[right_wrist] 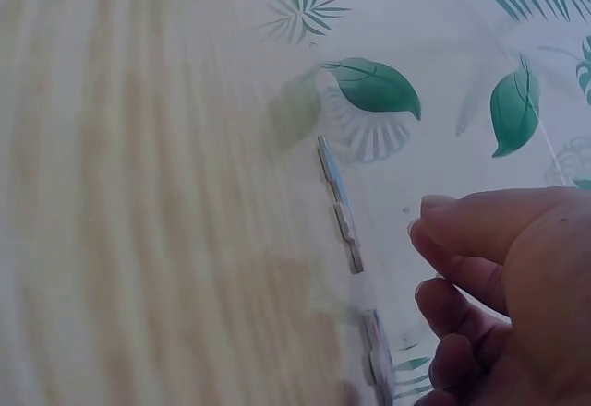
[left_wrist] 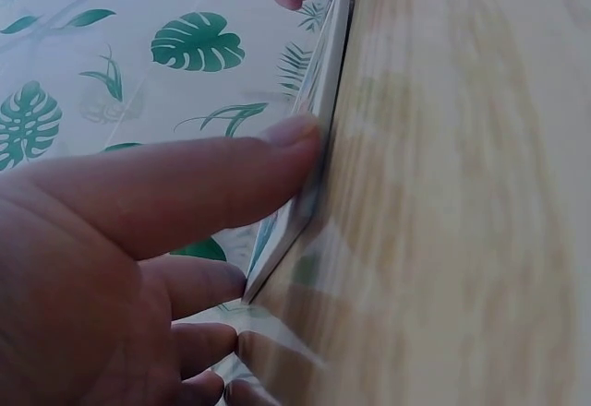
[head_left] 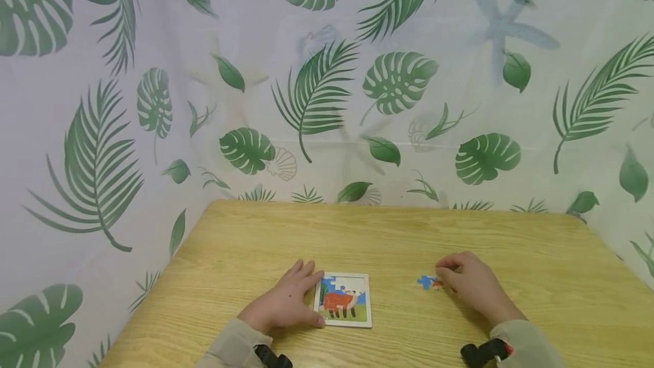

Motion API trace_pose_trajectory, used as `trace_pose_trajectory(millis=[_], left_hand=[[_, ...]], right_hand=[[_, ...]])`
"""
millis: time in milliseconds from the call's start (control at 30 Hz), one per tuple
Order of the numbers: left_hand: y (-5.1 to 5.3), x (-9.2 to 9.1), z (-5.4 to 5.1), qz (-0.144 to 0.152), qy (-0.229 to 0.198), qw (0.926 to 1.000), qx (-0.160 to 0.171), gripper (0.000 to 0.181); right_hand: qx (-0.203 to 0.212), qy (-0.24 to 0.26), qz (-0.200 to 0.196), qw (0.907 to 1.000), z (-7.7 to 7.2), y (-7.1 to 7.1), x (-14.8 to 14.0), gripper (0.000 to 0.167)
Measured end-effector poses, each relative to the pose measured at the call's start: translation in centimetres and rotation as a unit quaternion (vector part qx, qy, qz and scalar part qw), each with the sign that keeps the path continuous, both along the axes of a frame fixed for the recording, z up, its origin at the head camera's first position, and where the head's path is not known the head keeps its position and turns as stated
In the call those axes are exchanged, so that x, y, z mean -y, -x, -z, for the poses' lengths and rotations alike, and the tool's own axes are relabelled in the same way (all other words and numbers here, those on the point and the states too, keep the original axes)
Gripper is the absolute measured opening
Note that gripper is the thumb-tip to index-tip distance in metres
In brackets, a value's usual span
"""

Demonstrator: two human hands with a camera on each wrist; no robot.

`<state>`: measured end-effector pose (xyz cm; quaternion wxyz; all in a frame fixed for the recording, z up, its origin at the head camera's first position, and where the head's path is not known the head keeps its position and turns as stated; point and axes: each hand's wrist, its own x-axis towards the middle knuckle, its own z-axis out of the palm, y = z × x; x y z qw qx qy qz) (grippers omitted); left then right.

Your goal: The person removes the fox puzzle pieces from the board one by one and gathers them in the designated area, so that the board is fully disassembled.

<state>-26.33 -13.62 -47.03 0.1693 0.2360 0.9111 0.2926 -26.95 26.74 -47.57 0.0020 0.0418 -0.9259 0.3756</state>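
A small square jigsaw puzzle [head_left: 343, 305] in a white frame shows a red animal with dark legs; bare white areas show at its top. My left hand [head_left: 288, 300] lies along the frame's left side, fingers near the upper corner and thumb [left_wrist: 268, 152] touching the near edge. To the right, a blue jigsaw piece [head_left: 424, 283] and a red-and-white piece [head_left: 436, 284] lie on the table. Just over them hangs my right hand [head_left: 472, 285], fingers loosely curled, thumb and index tips together [right_wrist: 429, 217]. Nothing shows between those tips.
The wooden table [head_left: 388, 237] carries the puzzle and loose pieces. Behind and at the left stands a white cloth [head_left: 327, 112] printed with green leaves. Both wrists carry small black devices [head_left: 482, 352].
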Motion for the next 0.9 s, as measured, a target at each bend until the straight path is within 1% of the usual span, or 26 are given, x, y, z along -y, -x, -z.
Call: trace_pose_trajectory(millis=[167, 267, 433, 533, 733, 900], left_hand=[[-0.1, 0.2, 0.3, -0.006, 0.005, 1.0, -0.006, 0.1], [-0.3, 0.4, 0.3, -0.012, 0.008, 0.9999, -0.008, 0.1], [-0.1, 0.3, 0.2, -0.001, 0.022, 0.9994, -0.028, 0.099], [0.0, 0.1, 0.1, 0.001, 0.031, 0.9988, -0.038, 0.099], [-0.1, -0.1, -0.1, -0.006, 0.027, 0.9989, -0.037, 0.099], [-0.2, -0.1, -0.2, -0.006, 0.019, 0.9993, -0.031, 0.099]], right_hand=[[-0.001, 0.012, -0.011, 0.9999, -0.3, -0.3, 1.3, 0.027], [-0.004, 0.005, -0.017, 0.9998, -0.7, -0.4, 2.5, 0.025], [-0.021, -0.018, -0.025, 0.9993, -1.3, -0.5, 3.8, 0.02], [-0.023, -0.018, -0.038, 0.9988, -1.7, -0.5, 4.5, 0.019], [-0.041, -0.019, -0.057, 0.9974, -2.3, -0.5, 6.4, 0.016], [-0.041, -0.01, -0.071, 0.9966, -2.4, -0.5, 8.0, 0.017]])
